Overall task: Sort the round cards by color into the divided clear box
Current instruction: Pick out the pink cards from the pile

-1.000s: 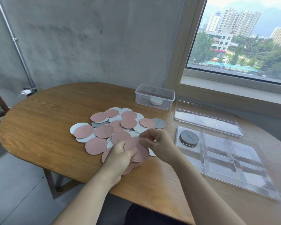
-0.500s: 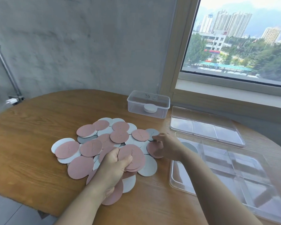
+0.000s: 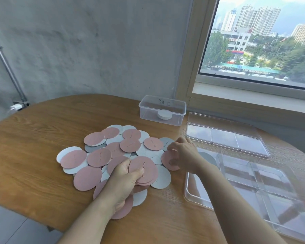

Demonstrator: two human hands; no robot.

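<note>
On the wooden table (image 3: pixel 33 147), a loose heap of round cards (image 3: pixel 99 156) in pink, white and grey lies just left of the divided clear box (image 3: pixel 188 191). The left hand (image 3: pixel 125 180) curls fingers and thumb round a stack of pink cards (image 3: pixel 144 171). The right hand (image 3: pixel 183 154), fingers bent, pinches a single pink card (image 3: pixel 168 162) beside the box's rim. Grey cards (image 3: pixel 208 158) sit in the box's far-left compartment. Thin script crosses many cards but is too small to read. Behind lie a clear lid (image 3: pixel 225 138) and a small tub (image 3: pixel 148 111) holding a white disc (image 3: pixel 164 115); the tub's faint marking is illegible.
</note>
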